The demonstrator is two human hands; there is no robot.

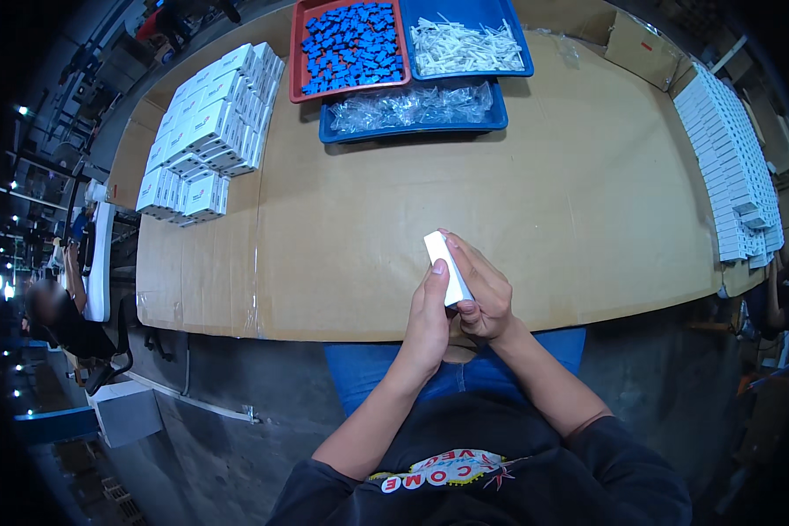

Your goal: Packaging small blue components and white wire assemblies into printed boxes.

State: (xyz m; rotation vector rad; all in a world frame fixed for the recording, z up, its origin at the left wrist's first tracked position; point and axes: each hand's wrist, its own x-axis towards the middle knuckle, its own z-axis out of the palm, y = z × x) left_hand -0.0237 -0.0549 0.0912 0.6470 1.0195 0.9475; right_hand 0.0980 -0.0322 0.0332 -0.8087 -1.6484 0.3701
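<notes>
A small white box (446, 268) is held between my two hands above the near edge of the table. My left hand (429, 317) grips its left side, with the thumb lying along the white face. Around the right side and far end curls my right hand (486, 294), its fingers closed on the same box. The box stands tilted, with one narrow white face toward me. Its underside and far side are hidden by my fingers.
A cardboard-covered table (368, 237) spreads before me. Stacked white boxes (206, 123) stand at left, and a long row of white boxes (732, 167) at right. At the back are a red tray (297, 53) of blue pieces, a blue tray (528, 63) of white pieces and a blue tray (412, 133) of clear plastic. A person (74, 324) sits far left.
</notes>
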